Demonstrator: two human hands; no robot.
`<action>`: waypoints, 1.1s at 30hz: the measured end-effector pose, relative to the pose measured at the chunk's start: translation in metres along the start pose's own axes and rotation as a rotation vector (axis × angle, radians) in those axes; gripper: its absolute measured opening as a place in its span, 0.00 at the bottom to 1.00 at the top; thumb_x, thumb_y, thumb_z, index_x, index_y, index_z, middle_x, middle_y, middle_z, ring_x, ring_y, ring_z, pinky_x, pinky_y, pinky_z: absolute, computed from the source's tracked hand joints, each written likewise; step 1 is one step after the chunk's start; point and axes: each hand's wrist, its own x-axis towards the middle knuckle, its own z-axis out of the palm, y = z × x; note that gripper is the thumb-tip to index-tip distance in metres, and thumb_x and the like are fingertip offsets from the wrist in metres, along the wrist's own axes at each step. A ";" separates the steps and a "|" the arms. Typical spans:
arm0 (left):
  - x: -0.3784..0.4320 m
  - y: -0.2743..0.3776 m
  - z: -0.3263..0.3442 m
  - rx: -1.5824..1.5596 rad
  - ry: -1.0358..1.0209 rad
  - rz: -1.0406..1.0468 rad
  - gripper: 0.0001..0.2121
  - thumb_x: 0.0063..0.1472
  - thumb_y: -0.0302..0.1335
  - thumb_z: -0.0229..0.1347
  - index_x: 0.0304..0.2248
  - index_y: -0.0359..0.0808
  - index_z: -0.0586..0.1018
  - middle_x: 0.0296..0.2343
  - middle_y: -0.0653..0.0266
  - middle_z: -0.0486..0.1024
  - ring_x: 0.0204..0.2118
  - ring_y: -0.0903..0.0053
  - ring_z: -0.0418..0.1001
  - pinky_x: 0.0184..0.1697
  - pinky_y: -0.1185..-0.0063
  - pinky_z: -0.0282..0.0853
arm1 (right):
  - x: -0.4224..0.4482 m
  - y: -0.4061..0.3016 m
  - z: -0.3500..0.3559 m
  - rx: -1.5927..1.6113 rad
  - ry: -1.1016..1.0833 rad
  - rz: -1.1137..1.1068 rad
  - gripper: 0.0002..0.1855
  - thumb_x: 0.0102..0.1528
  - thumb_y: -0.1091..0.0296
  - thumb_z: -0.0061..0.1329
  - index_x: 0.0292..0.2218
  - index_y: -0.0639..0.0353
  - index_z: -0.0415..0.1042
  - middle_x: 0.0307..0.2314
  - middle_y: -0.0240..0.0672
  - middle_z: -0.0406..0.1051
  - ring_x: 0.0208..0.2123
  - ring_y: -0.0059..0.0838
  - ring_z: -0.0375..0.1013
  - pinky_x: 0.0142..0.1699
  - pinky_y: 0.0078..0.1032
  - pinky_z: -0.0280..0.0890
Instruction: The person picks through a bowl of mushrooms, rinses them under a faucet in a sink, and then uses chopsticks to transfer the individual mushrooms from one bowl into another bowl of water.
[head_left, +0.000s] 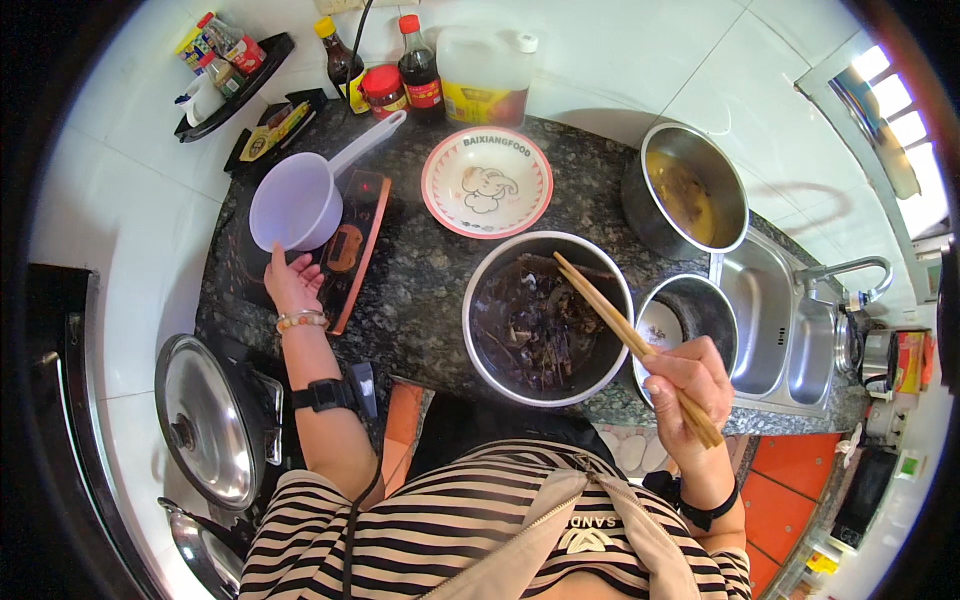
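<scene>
My right hand (694, 390) grips wooden chopsticks (604, 309). Their tips slant over a deep metal pot (471, 322) holding dark liquid with brown, twig-like pieces (551, 330). Farther left, my left hand (294, 281) has its fingers apart, with one fingertip against the lower rim of a pale purple plastic scoop (296, 199). The scoop rests over an induction cooker (364, 251), its handle angled up and right. Beyond the pot is a white bowl (487, 180) with a red patterned rim. A smaller pot (709, 311) stands partly behind my right hand.
A tall metal pot (646, 214) with yellow-brown contents stands beside the double sink (754, 322) and faucet (855, 268). Sauce bottles (420, 71) and a plastic jug (484, 82) line the wall. At lower left is a lidded wok (214, 427).
</scene>
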 end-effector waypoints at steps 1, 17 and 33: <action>-0.008 -0.005 -0.002 -0.020 0.049 0.063 0.13 0.60 0.38 0.51 0.36 0.36 0.70 0.19 0.66 0.69 0.17 0.80 0.66 0.18 0.81 0.63 | 0.003 -0.002 -0.002 0.008 0.008 -0.005 0.09 0.46 0.72 0.57 0.31 0.62 0.74 0.25 0.39 0.70 0.29 0.34 0.75 0.32 0.23 0.69; -0.160 -0.074 0.036 0.370 -0.747 -0.020 0.11 0.62 0.35 0.50 0.38 0.36 0.73 0.19 0.72 0.68 0.17 0.90 0.63 0.19 0.89 0.59 | 0.082 0.070 0.087 0.388 0.134 0.324 0.06 0.55 0.71 0.48 0.30 0.64 0.71 0.22 0.35 0.67 0.23 0.24 0.67 0.30 0.19 0.61; -0.167 -0.101 0.053 0.656 -0.755 0.377 0.14 0.59 0.23 0.49 0.45 0.35 0.75 0.21 0.71 0.74 0.22 0.90 0.66 0.27 0.87 0.63 | 0.001 0.072 0.064 0.264 -0.149 0.310 0.05 0.54 0.71 0.49 0.30 0.63 0.71 0.24 0.37 0.70 0.27 0.27 0.71 0.32 0.23 0.64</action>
